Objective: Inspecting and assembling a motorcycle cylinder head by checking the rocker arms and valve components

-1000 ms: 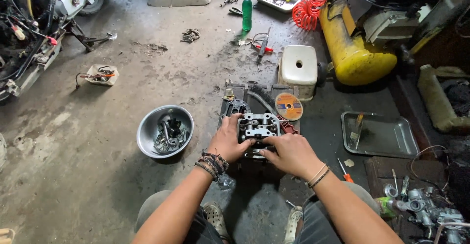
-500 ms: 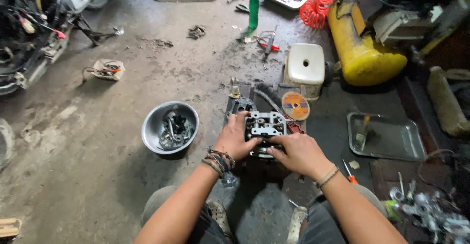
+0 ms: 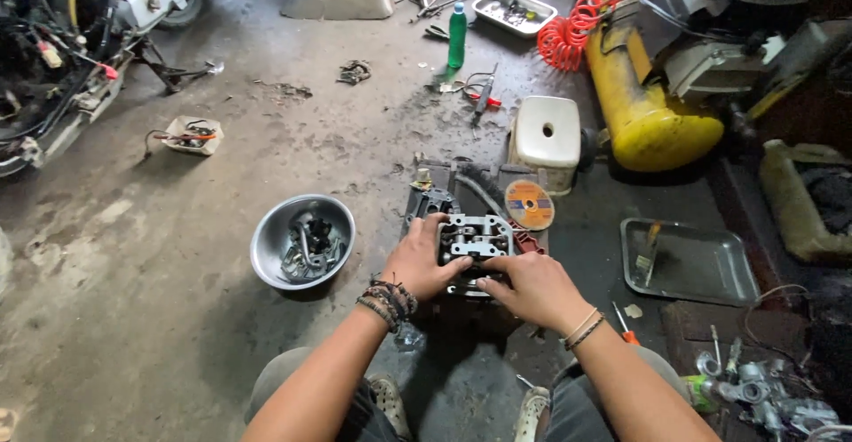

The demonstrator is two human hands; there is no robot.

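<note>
Left hand (image 3: 419, 264) and right hand (image 3: 531, 289) both grip a grey metal engine cylinder head (image 3: 473, 240), the left wrapped around its near-left side, the right holding its near-right edge with fingers curled over the top. The part sits just above a dark engine block (image 3: 435, 201) on the concrete floor (image 3: 177, 335), directly ahead of the person's knees. Compared with half a second earlier, the grip and the part's position are essentially unchanged; only the viewpoint has shifted slightly, so the work remains at the same stage. Left of the left hand stands a steel bowl (image 3: 266, 238) of small parts. Beyond the right hand lie an abrasive disc (image 3: 529, 204), a white stool (image 3: 546, 136) and a metal tray (image 3: 701, 269).
</note>
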